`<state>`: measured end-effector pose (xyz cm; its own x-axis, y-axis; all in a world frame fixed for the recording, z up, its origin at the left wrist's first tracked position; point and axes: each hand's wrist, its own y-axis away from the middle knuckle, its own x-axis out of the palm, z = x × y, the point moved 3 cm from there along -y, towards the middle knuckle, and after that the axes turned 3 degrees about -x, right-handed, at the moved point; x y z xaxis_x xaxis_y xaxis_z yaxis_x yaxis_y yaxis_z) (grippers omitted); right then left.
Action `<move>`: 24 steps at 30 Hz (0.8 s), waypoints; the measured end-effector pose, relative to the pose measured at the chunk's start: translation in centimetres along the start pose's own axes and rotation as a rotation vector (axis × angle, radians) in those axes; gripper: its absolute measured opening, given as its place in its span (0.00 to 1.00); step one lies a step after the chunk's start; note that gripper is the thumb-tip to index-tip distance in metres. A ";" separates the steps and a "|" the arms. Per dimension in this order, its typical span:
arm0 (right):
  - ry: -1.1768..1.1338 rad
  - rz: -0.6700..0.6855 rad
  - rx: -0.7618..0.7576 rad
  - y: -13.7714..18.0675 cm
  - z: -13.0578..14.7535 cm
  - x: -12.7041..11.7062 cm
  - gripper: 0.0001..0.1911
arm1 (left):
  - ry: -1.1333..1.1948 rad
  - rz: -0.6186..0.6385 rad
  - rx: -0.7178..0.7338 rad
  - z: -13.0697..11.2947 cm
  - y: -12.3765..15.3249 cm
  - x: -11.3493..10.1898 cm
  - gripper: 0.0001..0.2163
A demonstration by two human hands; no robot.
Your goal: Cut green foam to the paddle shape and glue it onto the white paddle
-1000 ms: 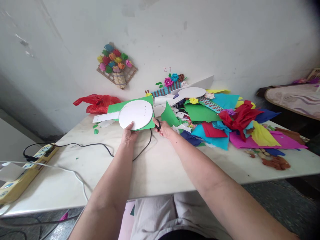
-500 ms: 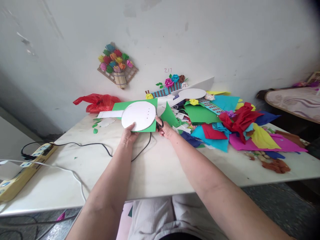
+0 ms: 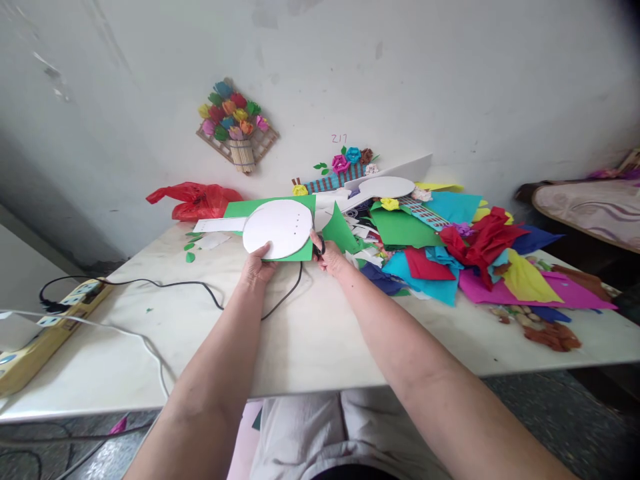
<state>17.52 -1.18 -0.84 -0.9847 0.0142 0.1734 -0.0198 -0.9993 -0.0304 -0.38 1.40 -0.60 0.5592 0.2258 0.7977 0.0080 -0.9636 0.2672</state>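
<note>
A white round paper cutout with a long handle-like strip [image 3: 278,227] lies against a sheet of green paper [image 3: 237,208], and a few dark dots mark its face. My left hand [image 3: 259,264] pinches both at the lower edge, its thumb on top of the white cutout and its fingers underneath. Black-handled scissors [image 3: 321,245] are in my right hand [image 3: 328,256], at the right edge of the green sheet. The blades are mostly hidden, so I cannot tell how far they are apart.
A heap of coloured paper [image 3: 450,247] covers the right of the table, with a second white cutout [image 3: 386,187] behind. A red plastic bag [image 3: 205,201] sits back left. A black cable [image 3: 165,289] runs to a power strip [image 3: 65,327]. A paper-flower decoration [image 3: 235,127] hangs on the wall.
Both hands keep nearly the same hold and place, with the paper and scissors barely moved. The whole view has shifted slightly.
</note>
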 end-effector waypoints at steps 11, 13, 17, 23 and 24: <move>0.008 -0.009 0.025 0.2 0.2 -0.2 0.25 | 0.000 -0.005 -0.016 -0.3 -0.2 -0.2 0.23; -0.009 0.008 0.042 0.3 0.3 -0.4 0.27 | -0.015 0.005 -0.032 -0.4 -0.4 -0.3 0.23; -0.036 0.028 0.078 0.3 0.4 -0.7 0.29 | -0.057 0.031 -0.065 -0.4 -0.5 -0.5 0.23; -0.040 0.053 0.108 0.6 0.7 -0.9 0.31 | -0.072 0.046 -0.083 -0.6 -0.2 -0.4 0.24; -0.040 0.053 0.106 0.6 0.7 -0.8 0.31 | -0.073 0.045 -0.085 -0.6 -0.2 -0.3 0.24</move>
<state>18.46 -1.81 -0.29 -0.9762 -0.0384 0.2134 0.0531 -0.9966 0.0636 -1.10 1.60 -0.58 0.6160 0.1688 0.7694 -0.0868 -0.9563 0.2792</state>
